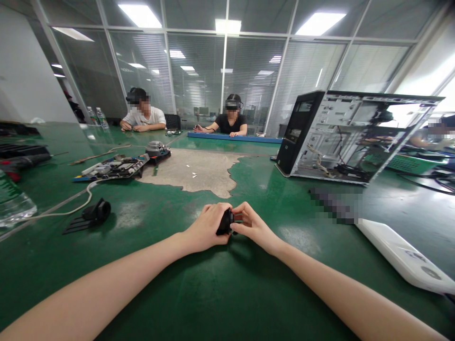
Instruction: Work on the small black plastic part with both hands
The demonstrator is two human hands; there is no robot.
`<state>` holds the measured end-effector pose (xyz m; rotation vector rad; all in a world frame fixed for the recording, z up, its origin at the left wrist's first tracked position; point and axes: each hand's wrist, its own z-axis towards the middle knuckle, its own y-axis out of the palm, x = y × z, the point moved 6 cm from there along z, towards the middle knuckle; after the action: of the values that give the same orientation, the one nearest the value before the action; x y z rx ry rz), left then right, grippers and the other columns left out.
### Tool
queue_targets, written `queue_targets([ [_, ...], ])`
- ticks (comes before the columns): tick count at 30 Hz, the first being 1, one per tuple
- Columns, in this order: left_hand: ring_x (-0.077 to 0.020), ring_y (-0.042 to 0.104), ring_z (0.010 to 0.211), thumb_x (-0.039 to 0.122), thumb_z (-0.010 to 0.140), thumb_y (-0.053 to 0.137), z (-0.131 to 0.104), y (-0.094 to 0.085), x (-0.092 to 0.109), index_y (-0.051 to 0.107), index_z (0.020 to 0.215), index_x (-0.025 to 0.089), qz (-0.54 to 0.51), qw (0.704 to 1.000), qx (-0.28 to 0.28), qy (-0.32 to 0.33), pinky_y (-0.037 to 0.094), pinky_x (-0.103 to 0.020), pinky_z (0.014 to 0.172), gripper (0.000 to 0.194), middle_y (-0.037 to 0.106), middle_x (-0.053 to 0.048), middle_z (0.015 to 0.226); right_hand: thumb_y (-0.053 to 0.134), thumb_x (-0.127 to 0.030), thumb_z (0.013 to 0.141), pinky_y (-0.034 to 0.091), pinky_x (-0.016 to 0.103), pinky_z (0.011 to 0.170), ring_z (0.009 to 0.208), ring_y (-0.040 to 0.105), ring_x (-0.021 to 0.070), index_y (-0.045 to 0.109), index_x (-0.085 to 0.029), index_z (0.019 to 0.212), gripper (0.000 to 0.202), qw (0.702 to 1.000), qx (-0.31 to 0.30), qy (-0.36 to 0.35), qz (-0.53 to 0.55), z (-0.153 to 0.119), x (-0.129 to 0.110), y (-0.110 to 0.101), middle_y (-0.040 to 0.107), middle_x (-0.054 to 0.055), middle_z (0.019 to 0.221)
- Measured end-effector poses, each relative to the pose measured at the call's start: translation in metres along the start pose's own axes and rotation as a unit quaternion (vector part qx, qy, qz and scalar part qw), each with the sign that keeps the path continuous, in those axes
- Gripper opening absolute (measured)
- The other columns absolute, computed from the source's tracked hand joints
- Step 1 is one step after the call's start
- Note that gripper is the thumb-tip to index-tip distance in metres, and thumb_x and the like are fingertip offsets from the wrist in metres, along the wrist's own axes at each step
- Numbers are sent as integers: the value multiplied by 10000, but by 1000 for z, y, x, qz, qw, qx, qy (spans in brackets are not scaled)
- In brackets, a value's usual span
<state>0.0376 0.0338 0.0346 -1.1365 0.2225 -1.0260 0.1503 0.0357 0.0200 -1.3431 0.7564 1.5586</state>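
My left hand (208,229) is wrapped round a small black rounded part (223,223), just above the green tabletop in the middle of the head view. The fingers of my right hand (254,227) pinch that part's right side. Its exact kind is hard to tell, since both hands cover much of it. To the left, a black plastic piece with a round collar and flat prongs (94,213) lies on the table, apart from my hands.
Beyond my hands, a circuit board (113,166) and a round metal-topped cooler (157,149) lie near a bare tan patch (199,173). An opened computer case (334,135) stands right, a white power bank (405,255) nearer. A clear bottle (14,199) is left. Two people sit opposite.
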Motion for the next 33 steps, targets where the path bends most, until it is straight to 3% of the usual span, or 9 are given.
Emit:
queue_targets([
  [5, -221, 481, 965, 209, 646, 590, 0, -1, 0, 320, 1127, 214, -4, 1000, -1, -3, 315, -384, 883, 552, 510, -46, 1059, 589, -318, 746, 438, 268, 673, 790, 529, 123, 434, -215, 852, 214, 1000, 14, 2, -9, 1, 4, -1, 521, -6, 866],
  [10, -222, 482, 972, 208, 643, 594, 0, -1, 0, 317, 1135, 210, -2, 1000, 1, 0, 315, -384, 885, 565, 511, -48, 1057, 595, -308, 742, 442, 306, 748, 887, 528, 150, 444, -217, 941, 266, 1000, 17, 10, -15, 1, 6, -2, 515, 20, 932],
  [17, -221, 487, 975, 212, 645, 583, 0, 0, -1, 313, 1139, 220, -3, 1000, 4, 1, 315, -383, 878, 563, 507, -44, 1065, 640, -275, 701, 441, 282, 720, 920, 527, 157, 451, -224, 869, 259, 1000, 1, -9, -6, 1, 1, 0, 518, 0, 923],
  [23, -217, 493, 956, 217, 651, 581, 0, 0, -1, 319, 1130, 215, -2, 1000, 6, 2, 319, -381, 874, 546, 514, -43, 1048, 583, -305, 751, 440, 267, 673, 794, 534, 124, 454, -220, 869, 195, 1000, 18, -4, -23, 1, 3, -1, 511, -9, 871],
  [29, -230, 489, 976, 227, 651, 588, 1, 1, -1, 305, 1147, 217, 2, 1000, 3, 1, 318, -393, 880, 571, 510, -54, 1069, 584, -299, 746, 454, 303, 749, 874, 533, 140, 433, -222, 966, 278, 999, 21, 9, -23, 1, 4, -2, 500, 19, 957],
  [33, -229, 488, 984, 230, 657, 583, 0, 1, -1, 318, 1140, 222, -3, 1000, 1, 0, 319, -393, 879, 551, 508, -50, 1069, 604, -276, 730, 462, 285, 724, 896, 535, 145, 443, -221, 897, 239, 1000, 4, -9, -25, 0, 1, 0, 511, 4, 929],
])
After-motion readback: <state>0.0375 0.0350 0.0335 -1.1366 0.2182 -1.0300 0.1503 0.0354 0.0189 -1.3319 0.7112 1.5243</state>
